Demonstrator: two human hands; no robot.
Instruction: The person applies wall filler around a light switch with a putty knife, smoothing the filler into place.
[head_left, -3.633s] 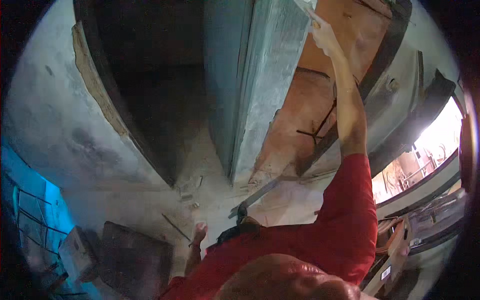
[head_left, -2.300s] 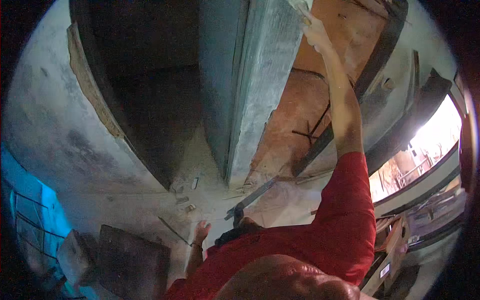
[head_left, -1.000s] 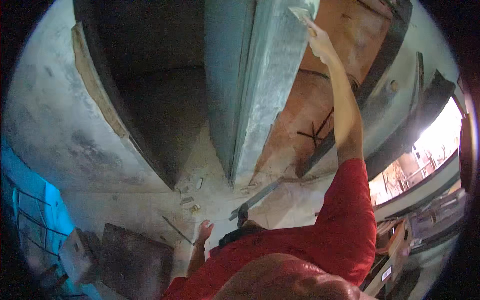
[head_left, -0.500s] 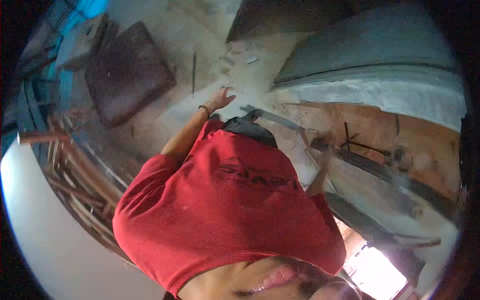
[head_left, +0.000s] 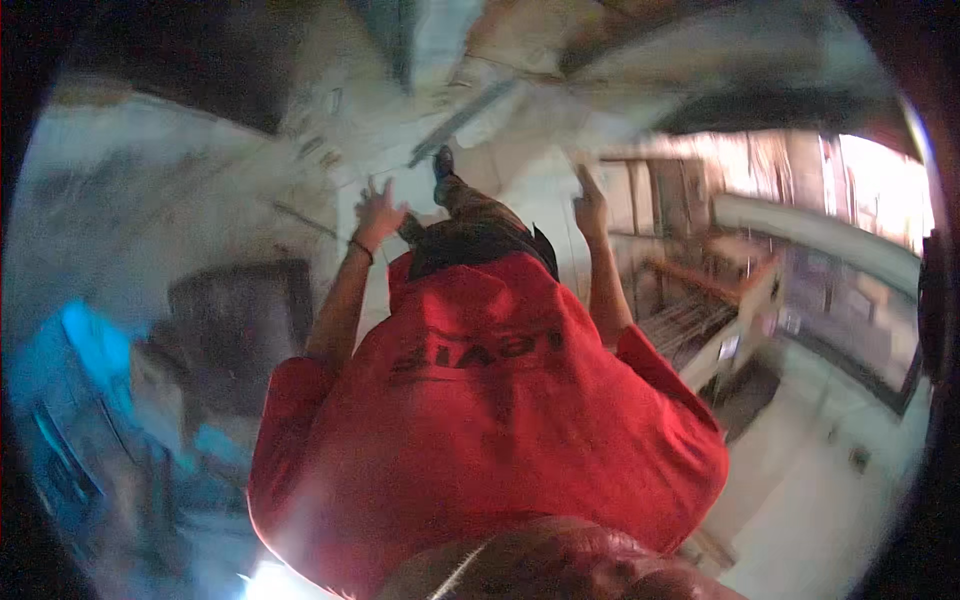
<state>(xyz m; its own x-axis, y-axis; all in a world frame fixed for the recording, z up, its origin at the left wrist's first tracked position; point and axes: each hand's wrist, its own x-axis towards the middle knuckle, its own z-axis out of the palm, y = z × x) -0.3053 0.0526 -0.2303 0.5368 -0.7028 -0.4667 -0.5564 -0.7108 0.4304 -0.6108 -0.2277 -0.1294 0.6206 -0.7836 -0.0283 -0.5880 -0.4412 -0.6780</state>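
My left hand (head_left: 378, 215) hangs in the air left of my body, below a dark wristband. Its fingers are spread, with nothing in them. On the other side, my right hand (head_left: 591, 207) is raised beside my hip. One finger stretches out and the rest look loosely bent; no object shows in it. Neither hand touches anything. Between them, my shod foot (head_left: 444, 162) steps onto the pale floor (head_left: 500, 165). A long dark strip (head_left: 462, 122) lies on that floor just ahead of the foot.
A dark, square-cornered piece (head_left: 245, 325) stands at left, near bright blue material (head_left: 95, 340). To the right are a slatted wooden frame (head_left: 690, 320), a dark-framed panel (head_left: 850, 320) and a bright opening (head_left: 885, 185). Motion blurs much of this.
My body has turned right; the dark square piece now sits lower at left, and the bright opening is higher at right. My left hand's fingers have spread. My right hand has come into clear view.
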